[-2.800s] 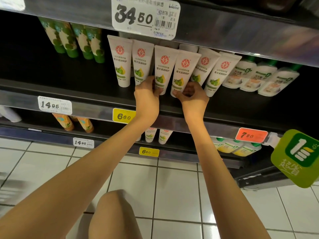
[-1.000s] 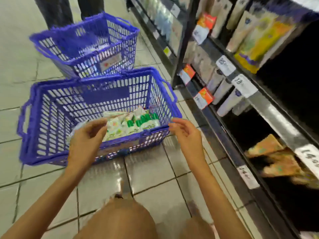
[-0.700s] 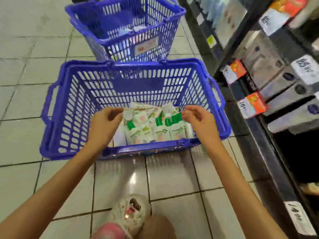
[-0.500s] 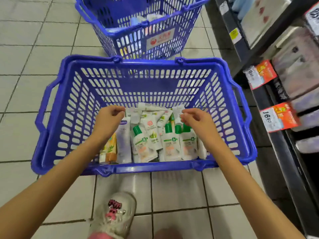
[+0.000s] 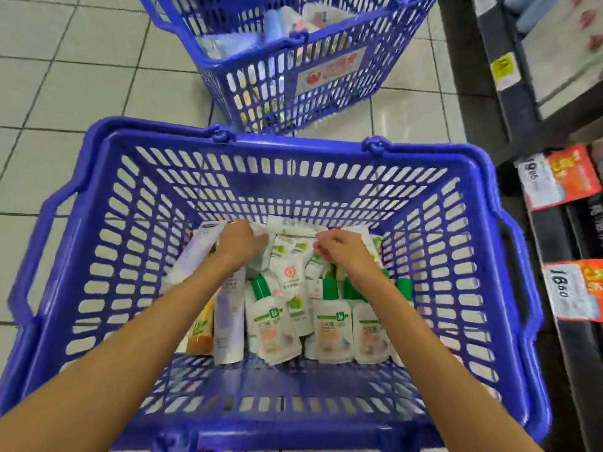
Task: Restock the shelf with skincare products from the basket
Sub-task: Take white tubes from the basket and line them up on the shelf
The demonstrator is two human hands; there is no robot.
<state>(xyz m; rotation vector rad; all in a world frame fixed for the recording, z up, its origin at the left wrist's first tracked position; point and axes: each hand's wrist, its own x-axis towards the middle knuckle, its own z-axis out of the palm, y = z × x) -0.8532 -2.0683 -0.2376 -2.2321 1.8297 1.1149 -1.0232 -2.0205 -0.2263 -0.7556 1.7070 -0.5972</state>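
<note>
I am seeing left hand (image 5: 236, 246) and right hand (image 5: 341, 254) inside the basket (image 5: 293, 184), fingers curling over tubes (image 5: 290, 278); I cannot tell the grip.

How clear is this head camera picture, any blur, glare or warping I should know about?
Head view: wide-angle warping bows the rim of the near basket; its left edge smears with motion blur; labels on the green-capped bottles are too soft to read; the floor tiles are evenly bright, with no strong glare; the shelf at right sits in deep shadow.
</note>
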